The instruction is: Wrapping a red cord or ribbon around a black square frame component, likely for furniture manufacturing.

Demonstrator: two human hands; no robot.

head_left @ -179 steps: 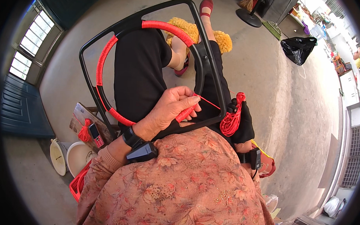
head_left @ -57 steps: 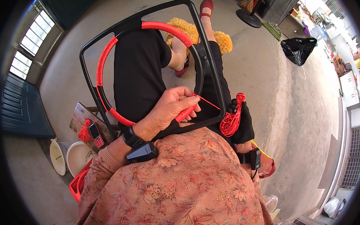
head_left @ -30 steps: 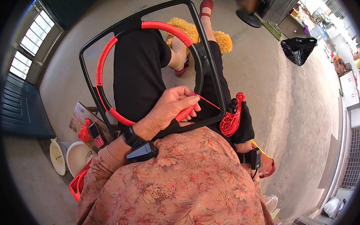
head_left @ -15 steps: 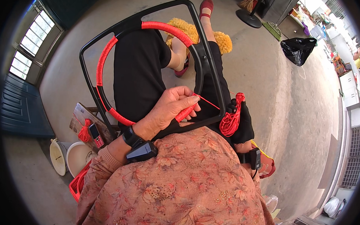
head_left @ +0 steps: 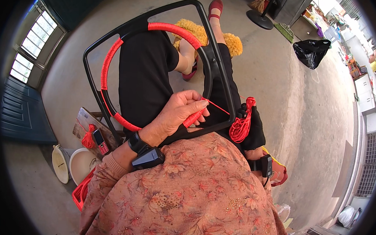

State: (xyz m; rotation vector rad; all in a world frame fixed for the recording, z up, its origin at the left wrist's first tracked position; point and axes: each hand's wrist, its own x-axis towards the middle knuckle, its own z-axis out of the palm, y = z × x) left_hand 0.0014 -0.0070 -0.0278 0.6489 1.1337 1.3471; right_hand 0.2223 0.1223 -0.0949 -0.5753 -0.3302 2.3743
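Pinched between the thumb and fingertips of the left hand [head_left: 177,115] is the lower right stretch of a black ring [head_left: 115,65] wound with red cord [head_left: 174,30], the fingers pressed together on the wrapped part; the ring sits inside a black rounded-square frame [head_left: 216,64] that rests across the person's lap over black trousers [head_left: 142,74]; a taut strand of the red cord runs from the fingertips to the right, to a bundle of red cord [head_left: 241,123]; the right hand [head_left: 253,132] is mostly hidden behind that bundle and a dark covering, so whether it is closed on the bundle cannot be told; the floral sleeve [head_left: 185,196] covers the lower part of the frame and the left forearm past a black wrist device [head_left: 147,157]; the ring's right side is bare black; at the left edge of the lap, a small wooden stool [head_left: 92,122] carries a red phone [head_left: 99,141] and a knot of red cord, partly cut off by the frame; white bowls [head_left: 70,167] lie on the concrete floor [head_left: 280,91] below it.
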